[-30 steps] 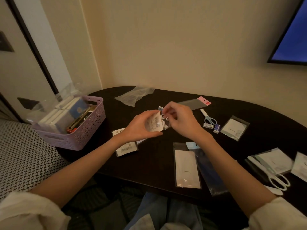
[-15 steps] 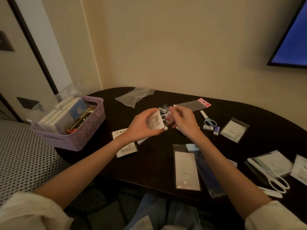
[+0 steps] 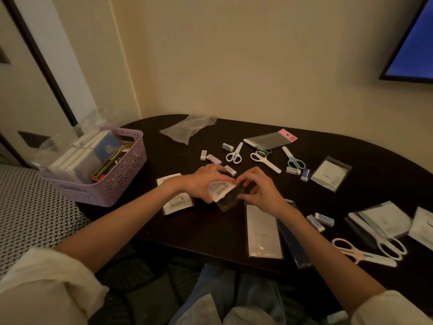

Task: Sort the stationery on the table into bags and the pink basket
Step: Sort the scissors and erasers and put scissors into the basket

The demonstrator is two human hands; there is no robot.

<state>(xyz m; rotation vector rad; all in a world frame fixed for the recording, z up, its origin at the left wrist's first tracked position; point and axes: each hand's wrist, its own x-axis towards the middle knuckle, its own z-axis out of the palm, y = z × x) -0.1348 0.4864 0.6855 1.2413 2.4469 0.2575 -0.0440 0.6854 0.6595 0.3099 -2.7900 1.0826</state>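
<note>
My left hand (image 3: 199, 181) grips a small clear bag (image 3: 226, 199) by its white barcode label, just above the dark table (image 3: 210, 231). My right hand (image 3: 261, 192) pinches the bag's upper edge from the right. What the bag contains cannot be made out. Beyond my hands lie small white scissors (image 3: 234, 155), several small erasers (image 3: 213, 158), a second pair of white scissors (image 3: 266, 161) and blue-handled scissors (image 3: 294, 159). The pink basket (image 3: 114, 184) stands at the table's left end, filled with white boxes and packets.
Clear bags lie about: a crumpled bag (image 3: 187, 128) at the back, a pink-headed bag (image 3: 273, 137), a long flat bag (image 3: 263, 231) near me. Pink scissors (image 3: 357, 253), large white scissors (image 3: 384, 240) and two erasers (image 3: 319, 220) sit at the right. A screen (image 3: 412, 50) hangs on the wall.
Both hands have come down and toward me with the small bag. The small scissors and erasers behind them now show on the table.
</note>
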